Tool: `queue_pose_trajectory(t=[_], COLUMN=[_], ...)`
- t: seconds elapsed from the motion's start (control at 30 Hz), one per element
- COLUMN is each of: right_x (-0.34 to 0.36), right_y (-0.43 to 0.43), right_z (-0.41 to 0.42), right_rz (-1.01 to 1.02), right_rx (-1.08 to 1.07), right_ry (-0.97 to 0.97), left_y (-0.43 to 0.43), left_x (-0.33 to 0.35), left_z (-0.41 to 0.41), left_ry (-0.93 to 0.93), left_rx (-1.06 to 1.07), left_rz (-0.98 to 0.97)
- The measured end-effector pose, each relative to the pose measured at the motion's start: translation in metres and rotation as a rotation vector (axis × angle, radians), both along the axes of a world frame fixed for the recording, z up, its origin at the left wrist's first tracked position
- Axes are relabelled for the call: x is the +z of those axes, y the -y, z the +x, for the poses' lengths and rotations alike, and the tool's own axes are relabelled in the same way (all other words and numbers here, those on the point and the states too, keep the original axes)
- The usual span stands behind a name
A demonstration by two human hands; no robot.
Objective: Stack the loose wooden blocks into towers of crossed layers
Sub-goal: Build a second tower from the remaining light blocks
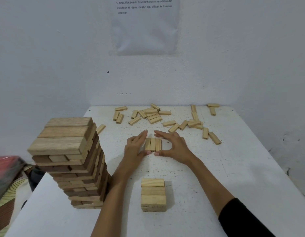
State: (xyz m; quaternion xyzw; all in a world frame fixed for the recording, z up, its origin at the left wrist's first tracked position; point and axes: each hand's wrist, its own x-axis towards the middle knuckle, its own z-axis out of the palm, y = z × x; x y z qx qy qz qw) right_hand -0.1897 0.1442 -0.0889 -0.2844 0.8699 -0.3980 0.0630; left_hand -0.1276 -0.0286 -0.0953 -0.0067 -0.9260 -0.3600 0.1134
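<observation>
Three pale wooden blocks [153, 144] lie side by side as one flat layer at the table's middle. My left hand [135, 147] lies against the layer's left side with straight fingers, thumb at the near end. My right hand [172, 145] arches around the layer's right side, fingers at the far end and thumb at the near end. A short pale tower [153, 195] of crossed layers stands nearer to me. A tall tower [74, 161] of larger, darker blocks stands at the left. Several loose blocks [152, 114] lie scattered along the far edge.
The white table [233, 168] meets a white wall at the back, where a printed sheet [144, 24] hangs. More loose blocks [194, 124] lie at the far right. A red and black object [6, 170] is blurred beyond the table's left edge.
</observation>
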Motion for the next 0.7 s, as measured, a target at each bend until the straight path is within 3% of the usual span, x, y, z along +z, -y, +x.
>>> queue_pose_trajectory(t=[0.7], right_x=[-0.003], right_y=[-0.014], right_z=[-0.007], right_rz=[-0.117], right_rx=[0.079], right_ry=[0.127], left_y=[-0.003], left_x=[0.0], left_z=[0.002], left_ry=[-0.003], left_rx=[-0.063], left_rz=[-0.037])
